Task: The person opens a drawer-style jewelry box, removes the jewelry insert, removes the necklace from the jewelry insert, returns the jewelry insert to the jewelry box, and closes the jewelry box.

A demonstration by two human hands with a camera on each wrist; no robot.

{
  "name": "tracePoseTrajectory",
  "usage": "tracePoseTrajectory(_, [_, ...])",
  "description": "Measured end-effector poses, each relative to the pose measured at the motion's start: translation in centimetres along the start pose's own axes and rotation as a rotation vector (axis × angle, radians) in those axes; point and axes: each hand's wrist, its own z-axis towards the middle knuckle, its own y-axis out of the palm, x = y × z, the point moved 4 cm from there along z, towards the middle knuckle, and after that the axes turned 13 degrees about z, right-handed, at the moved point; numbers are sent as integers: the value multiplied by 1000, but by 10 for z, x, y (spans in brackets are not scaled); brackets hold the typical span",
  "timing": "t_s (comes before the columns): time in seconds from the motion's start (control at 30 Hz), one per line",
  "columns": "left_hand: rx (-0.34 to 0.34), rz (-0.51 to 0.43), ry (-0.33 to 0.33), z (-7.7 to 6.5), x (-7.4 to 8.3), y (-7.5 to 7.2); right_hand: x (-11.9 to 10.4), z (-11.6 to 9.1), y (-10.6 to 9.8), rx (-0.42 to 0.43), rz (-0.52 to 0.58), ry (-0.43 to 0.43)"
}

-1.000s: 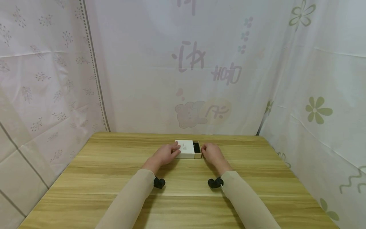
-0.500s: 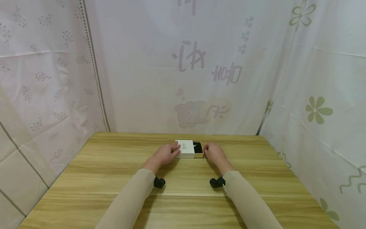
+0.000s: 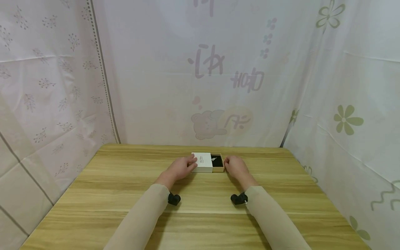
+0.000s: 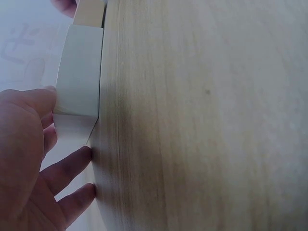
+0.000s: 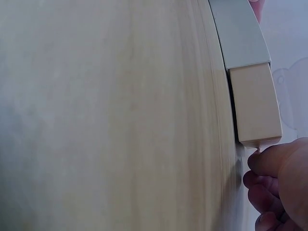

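Note:
A small white drawer-style jewellery box point(image 3: 201, 164) lies flat on the table, printed with small dark lettering. Its tan drawer point(image 3: 218, 169) is partly out on the right, showing a black lining with a small silvery piece of jewellery point(image 3: 214, 159) on it. My left hand point(image 3: 179, 168) holds the left end of the white sleeve, thumb point(image 4: 43, 98) at its top edge. In the left wrist view two fingertips reach down to the tabletop. At the drawer's right end my right hand point(image 3: 235, 167) pinches a small pull tab point(image 5: 258, 150), its other fingers curled below.
The wood-grain table point(image 3: 200, 222) spreads around the box and under both forearms. A pale printed curtain point(image 3: 156, 86) hangs behind the far edge, with more cloth on both sides. Black wrist cameras point(image 3: 174, 199) sit at the sleeve cuffs.
My right hand has moved a little to the right, sliding the drawer further out, so more black lining and the silvery jewellery show. The left hand and the white sleeve stay in place.

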Motion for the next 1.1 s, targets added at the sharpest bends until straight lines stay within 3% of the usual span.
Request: tracePoseTrajectory(1.1, [2,-4,-3,-1,2,-1,5,-4,-5,2,-2,8])
